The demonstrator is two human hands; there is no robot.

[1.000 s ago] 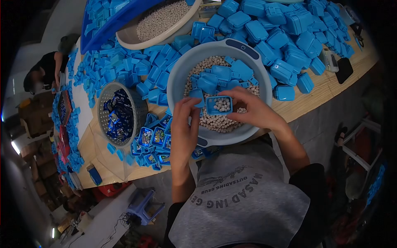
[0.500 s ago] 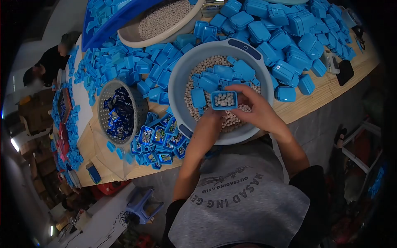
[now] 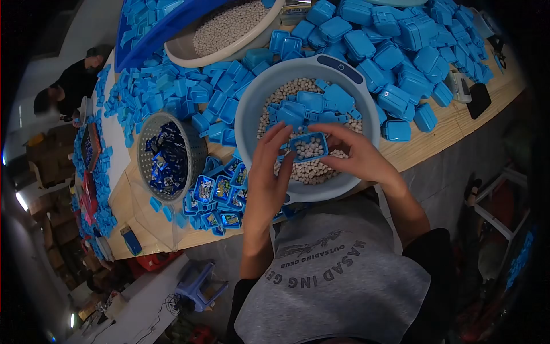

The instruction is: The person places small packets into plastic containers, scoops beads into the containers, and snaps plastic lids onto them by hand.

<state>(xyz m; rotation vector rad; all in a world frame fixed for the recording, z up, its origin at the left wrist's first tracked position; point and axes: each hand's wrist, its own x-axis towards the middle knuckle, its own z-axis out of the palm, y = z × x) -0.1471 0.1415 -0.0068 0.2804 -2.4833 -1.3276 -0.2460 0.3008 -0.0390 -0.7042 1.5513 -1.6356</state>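
Change first: the left hand (image 3: pixel 268 166), a moment ago low at the near side of the open blue box (image 3: pixel 314 158), is now up at its left end, fingers raised. The box sits slightly nearer and more askew. For the work in hand, I take it that both hands now attend to this one box.

Right hand (image 3: pixel 355 152) grasps the box at its right end, fingers on the far edge, thumb on the near corner. Left hand's grip: cannot tell whether it pinches anything or merely touches the box. A blue piece that showed there a moment ago is now covered by that hand.

Box is above the grey-blue tub (image 3: pixel 245 109), pale beads (image 3: pixel 309 150) inside it, more loose beads (image 3: pixel 312 172) below.

Writing: apron (image 3: pixel 344 258) carries dark arched lettering, seemingly "MASAD ING GE…", with a smaller "OUTSADING GEUB". Dark handle patch (image 3: pixel 341 67) on the tub's far rim bears a small mark, illegible. Packets (image 3: pixel 166 160) in the basket (image 3: pixel 196 155) at left: printed, brand unreadable.
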